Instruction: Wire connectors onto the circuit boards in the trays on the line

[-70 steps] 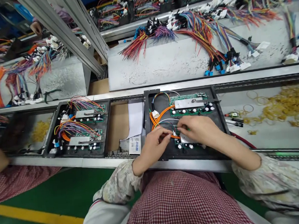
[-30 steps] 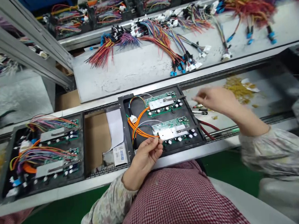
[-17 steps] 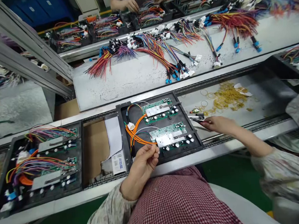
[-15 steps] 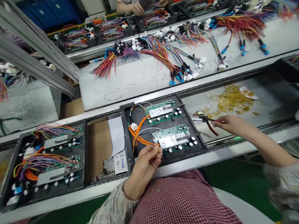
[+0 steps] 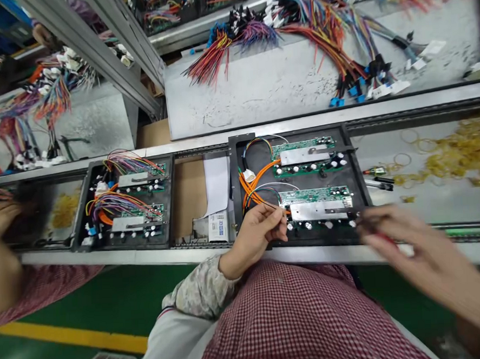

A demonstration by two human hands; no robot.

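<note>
My left hand (image 5: 263, 224) is closed in a pinch at the left end of the lower circuit board (image 5: 318, 193); what lies between the fingertips is too small to make out. Orange wires (image 5: 252, 187) run across the black tray (image 5: 238, 158) towards that hand. Smeared by motion, my right hand (image 5: 406, 240) is closed around red-handled pliers (image 5: 384, 237) near the tray's lower right corner. The pliers' jaws are blurred. An upper circuit board (image 5: 307, 155) with a metal plate lies in the same tray.
A second tray (image 5: 171, 205) with wired boards stands to the left. A co-worker's blurred hand (image 5: 1, 232) is at far left. Yellow rubber bands (image 5: 458, 152) and a pen-like tool (image 5: 380, 184) lie to the right. Wire bundles (image 5: 319, 12) lie on the metal shelf (image 5: 235, 106) behind.
My right hand has brought the pliers from the rubber-band side to the tray's lower right corner. The view has swung left. My left hand still pinches beside the lower board.
</note>
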